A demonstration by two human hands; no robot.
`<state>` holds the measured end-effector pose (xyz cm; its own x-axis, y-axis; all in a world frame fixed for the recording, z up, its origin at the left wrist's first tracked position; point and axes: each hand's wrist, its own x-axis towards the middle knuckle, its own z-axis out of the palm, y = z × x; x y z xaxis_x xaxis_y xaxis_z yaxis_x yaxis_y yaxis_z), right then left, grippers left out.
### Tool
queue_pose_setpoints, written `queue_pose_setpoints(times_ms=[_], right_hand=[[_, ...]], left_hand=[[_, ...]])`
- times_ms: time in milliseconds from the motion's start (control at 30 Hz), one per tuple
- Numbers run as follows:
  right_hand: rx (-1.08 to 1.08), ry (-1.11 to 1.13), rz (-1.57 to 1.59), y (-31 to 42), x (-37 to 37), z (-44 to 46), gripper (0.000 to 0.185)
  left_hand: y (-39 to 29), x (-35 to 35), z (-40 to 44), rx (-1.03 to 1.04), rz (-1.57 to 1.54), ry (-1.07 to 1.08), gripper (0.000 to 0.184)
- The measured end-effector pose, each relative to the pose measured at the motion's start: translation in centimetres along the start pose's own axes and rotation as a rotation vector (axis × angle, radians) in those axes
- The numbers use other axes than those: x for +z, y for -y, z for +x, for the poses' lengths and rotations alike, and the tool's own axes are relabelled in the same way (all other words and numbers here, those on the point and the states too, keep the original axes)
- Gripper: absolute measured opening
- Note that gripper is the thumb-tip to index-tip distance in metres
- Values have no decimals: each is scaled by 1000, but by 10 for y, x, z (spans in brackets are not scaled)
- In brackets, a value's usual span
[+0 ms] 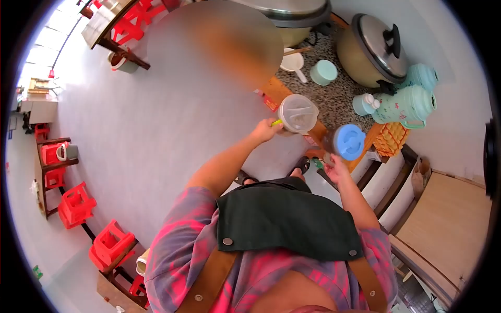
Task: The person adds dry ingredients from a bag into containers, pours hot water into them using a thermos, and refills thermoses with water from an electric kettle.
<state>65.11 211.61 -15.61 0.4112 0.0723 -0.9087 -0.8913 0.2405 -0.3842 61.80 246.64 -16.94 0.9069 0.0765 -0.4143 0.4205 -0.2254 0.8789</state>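
Observation:
My left hand (pixel 267 130) is closed on the yellow-green handle of a clear pitcher (pixel 298 113) with a whitish translucent lid. My right hand (pixel 336 169) grips a second pitcher, whose round lid (pixel 349 142) is blue. Both pitchers are held at the near edge of the speckled counter (pixel 334 99), side by side and apart. Beyond them on the counter are a light teal cup (pixel 323 72) and a white strainer or ladle (pixel 293 62). A small pale blue container (pixel 364 104) stands to the right of the cup.
A large lidded cooker (pixel 370 49) and another (pixel 292 15) stand at the back. Floral teal thermoses (pixel 409 104) are at the right, beside a woven basket (pixel 391 140). Red stools (pixel 112 242) and tables line the left. A blurred area covers the upper middle.

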Motion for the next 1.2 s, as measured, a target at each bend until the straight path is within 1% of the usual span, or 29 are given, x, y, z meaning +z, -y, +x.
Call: queue_pose_setpoints(times_ms=[100, 200, 233, 300, 367, 433, 500, 600, 700, 733, 833, 867, 900, 1000, 1100, 1133, 1200], right_hand=[[-49, -101, -77, -36, 14, -27, 28], [82, -102, -206, -53, 27, -55, 29], [142, -92, -294, -53, 37, -65, 30], [173, -60, -386, -59, 48, -58, 34], [-73, 60, -716, -58, 92, -72, 33], [-125, 111, -902, -46, 154, -84, 31], [22, 83, -954, -30, 234, -80, 27], [-169, 215, -1028, -19, 351, -71, 24], [-123, 411, -1016, -5, 459, -31, 25], [-161, 473, -900, -7, 499, -29, 27], [24, 568, -1017, 11, 623, -38, 27], [2, 618, -969, 8, 660, -40, 28], [16, 633, -985, 11, 696, -37, 29], [53, 692, -1020, 15, 791, -17, 33], [2, 733, -982, 11, 880, -9, 34], [19, 706, -984, 10, 908, -9, 34], [-17, 693, -973, 9, 960, -8, 34]], left_hand=[[-4, -71, -52, -48, -50, 5, 40], [13, -140, -91, -128, -309, -67, 38], [16, -165, -102, -109, -349, -122, 35], [7, -222, -122, -64, -421, -232, 30], [-26, -285, -149, -17, -560, -320, 24], [-46, -350, -164, 15, -571, -415, 19], [-66, -418, -179, 44, -610, -476, 17], [-106, -510, -200, 93, -647, -607, 17], [-130, -598, -220, 165, -679, -710, 18], [-133, -629, -229, 157, -661, -724, 20], [-148, -707, -250, 133, -688, -879, 20], [-152, -729, -256, 158, -710, -917, 21], [-153, -751, -262, 169, -718, -912, 21], [-142, -813, -269, 173, -700, -998, 21], [-122, -878, -272, 146, -705, -1058, 21], [-114, -899, -271, 131, -707, -1079, 21], [-98, -942, -266, 111, -695, -1085, 21]])
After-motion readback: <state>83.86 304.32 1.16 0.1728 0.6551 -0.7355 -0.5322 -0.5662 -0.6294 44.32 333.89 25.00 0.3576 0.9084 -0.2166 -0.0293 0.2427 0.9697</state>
